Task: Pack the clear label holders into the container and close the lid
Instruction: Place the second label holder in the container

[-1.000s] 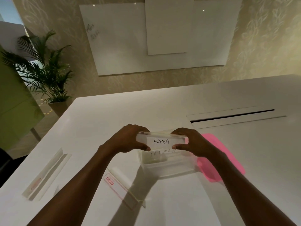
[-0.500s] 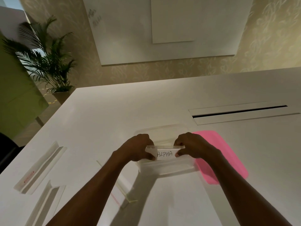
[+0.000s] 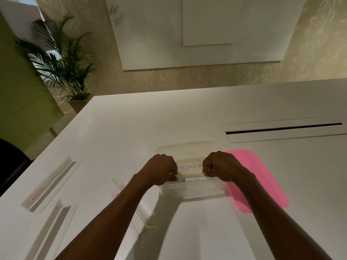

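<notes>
A clear plastic container (image 3: 189, 145) stands on the white table in front of me. My left hand (image 3: 161, 168) and my right hand (image 3: 220, 166) each pinch one end of a clear label holder (image 3: 191, 180) marked ALPHA, held low inside the container near its front wall. Behind it in the container stands another holder (image 3: 190, 168) with handwriting ending in TMAN. The pink lid (image 3: 262, 181) lies flat just right of the container. Three more clear holders lie on the table: one (image 3: 50, 182) at far left, one (image 3: 50, 228) below it, one (image 3: 131, 207) partly under my left forearm.
A recessed cable slot (image 3: 283, 128) runs across the table at the right rear. The table's left edge drops to a dark chair (image 3: 9, 162) and the floor. A potted palm (image 3: 62, 62) and a wall whiteboard (image 3: 197, 30) stand beyond the table.
Both hands have lowered the ALPHA holder from above the container down into it, so its label now sits partly below the rim. The camera has tilted down.
</notes>
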A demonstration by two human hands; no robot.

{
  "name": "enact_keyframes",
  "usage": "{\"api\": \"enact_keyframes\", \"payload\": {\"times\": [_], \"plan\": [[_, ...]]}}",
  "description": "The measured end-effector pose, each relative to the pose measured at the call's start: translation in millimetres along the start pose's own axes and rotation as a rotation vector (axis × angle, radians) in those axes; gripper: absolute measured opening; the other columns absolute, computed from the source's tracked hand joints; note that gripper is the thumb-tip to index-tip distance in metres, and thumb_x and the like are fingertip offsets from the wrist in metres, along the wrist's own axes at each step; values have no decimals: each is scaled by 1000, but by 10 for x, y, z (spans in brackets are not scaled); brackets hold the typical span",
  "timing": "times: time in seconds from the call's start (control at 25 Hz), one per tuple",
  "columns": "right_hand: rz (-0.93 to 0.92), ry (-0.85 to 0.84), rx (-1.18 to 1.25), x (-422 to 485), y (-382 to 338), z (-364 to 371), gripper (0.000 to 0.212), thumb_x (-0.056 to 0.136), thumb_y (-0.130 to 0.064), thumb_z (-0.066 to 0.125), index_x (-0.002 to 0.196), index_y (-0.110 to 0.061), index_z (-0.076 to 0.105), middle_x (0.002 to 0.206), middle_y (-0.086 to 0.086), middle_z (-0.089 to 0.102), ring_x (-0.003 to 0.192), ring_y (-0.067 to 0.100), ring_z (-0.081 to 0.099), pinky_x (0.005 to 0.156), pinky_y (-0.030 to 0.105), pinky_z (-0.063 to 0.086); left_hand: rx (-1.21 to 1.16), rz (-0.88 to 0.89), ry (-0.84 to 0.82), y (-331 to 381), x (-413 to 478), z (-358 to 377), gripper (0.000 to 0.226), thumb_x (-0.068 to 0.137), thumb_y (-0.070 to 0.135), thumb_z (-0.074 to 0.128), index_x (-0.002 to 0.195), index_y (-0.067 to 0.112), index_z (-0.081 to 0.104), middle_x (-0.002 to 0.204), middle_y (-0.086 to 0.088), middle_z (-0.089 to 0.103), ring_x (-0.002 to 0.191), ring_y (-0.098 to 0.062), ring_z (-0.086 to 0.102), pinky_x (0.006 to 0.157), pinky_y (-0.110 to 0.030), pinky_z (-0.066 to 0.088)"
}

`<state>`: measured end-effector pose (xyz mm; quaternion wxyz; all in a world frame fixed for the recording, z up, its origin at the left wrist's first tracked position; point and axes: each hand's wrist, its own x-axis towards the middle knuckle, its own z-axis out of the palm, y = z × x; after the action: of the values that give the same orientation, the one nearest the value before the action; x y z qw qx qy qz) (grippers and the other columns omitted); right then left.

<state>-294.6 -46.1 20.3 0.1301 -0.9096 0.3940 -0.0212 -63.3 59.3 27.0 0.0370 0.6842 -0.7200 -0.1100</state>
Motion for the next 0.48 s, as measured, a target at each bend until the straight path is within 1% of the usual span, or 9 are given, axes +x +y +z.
{"api": "enact_keyframes", "payload": {"times": [0.08,0.12,0.16,0.24,0.32,0.4,0.48], "plan": [[0,9,22,-30,-4,-6,9,87,-27,75,92,-31,81,102,-15,74,79,-2,54,62,9,29,20,9,-6,-8,14,7,23,91,35,75,107,20,81,115,4,75,104,-18,69,86,-25,44],[-2,10,32,-40,-11,-11,10,88,-26,74,92,-31,81,103,-15,74,75,-3,51,61,8,28,33,5,-25,-9,25,0,22,93,34,71,107,20,81,116,4,75,105,-18,69,85,-24,42],[-5,5,39,-49,-18,-21,10,88,-25,74,92,-30,81,102,-14,75,72,-3,50,61,9,29,43,-9,-53,-3,34,-17,22,95,33,68,108,20,81,116,3,75,106,-19,69,84,-24,41],[-17,-12,33,-62,-41,-44,11,87,-21,73,93,-27,80,102,-12,76,73,-1,51,62,15,33,42,-32,-123,20,50,-73,21,96,30,67,109,19,81,115,1,76,106,-21,69,81,-24,41],[-19,-16,41,-71,-74,-67,10,86,-18,75,92,-25,79,100,-10,75,73,4,53,63,20,37,37,-21,-162,55,51,-127,18,95,22,68,106,15,81,110,-2,78,102,-23,70,80,-27,47],[-14,-7,69,-90,-99,-80,9,85,-15,76,91,-21,79,96,-8,75,74,7,59,69,25,44,40,-25,-148,108,25,-140,15,93,17,70,103,14,81,107,-3,78,100,-25,71,81,-33,55],[-22,12,108,-111,-89,-76,9,87,-13,75,92,-18,81,96,-5,77,81,12,68,76,31,55,99,-49,-101,184,-17,-139,15,93,21,70,105,20,79,111,-2,73,101,-25,70,81,-34,55]]}}
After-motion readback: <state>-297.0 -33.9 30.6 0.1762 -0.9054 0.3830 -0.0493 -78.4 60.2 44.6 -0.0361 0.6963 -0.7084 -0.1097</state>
